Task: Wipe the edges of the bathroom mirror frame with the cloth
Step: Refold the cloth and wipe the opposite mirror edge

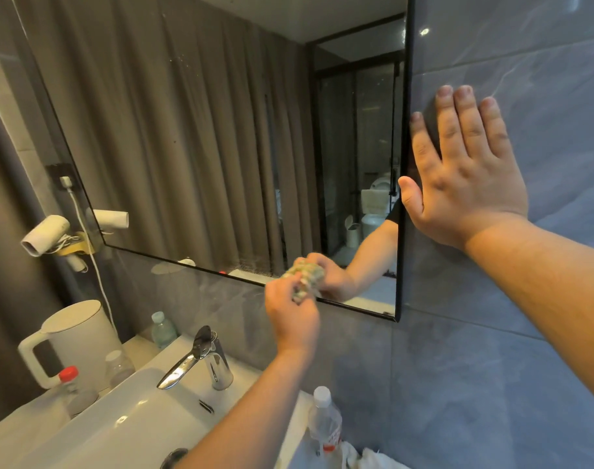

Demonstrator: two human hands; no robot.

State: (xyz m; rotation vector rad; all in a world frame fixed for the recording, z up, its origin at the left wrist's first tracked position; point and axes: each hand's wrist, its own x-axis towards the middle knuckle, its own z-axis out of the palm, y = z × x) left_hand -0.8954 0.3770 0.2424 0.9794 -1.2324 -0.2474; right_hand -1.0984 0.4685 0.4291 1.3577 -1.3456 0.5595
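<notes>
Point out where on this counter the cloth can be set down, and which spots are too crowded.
Free: the basin itself, and the counter strip behind the faucet, between the small bottle and the left hand holding the cloth. Crowded: the left end around the kettle, glass and red-capped bottle; the near right corner by the water bottle.

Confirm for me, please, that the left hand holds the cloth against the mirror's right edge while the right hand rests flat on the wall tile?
Not quite: the head view shows the left hand holding the cloth against the mirror frame's bottom edge, not the right. The right hand does rest flat on the wall tile.
</notes>
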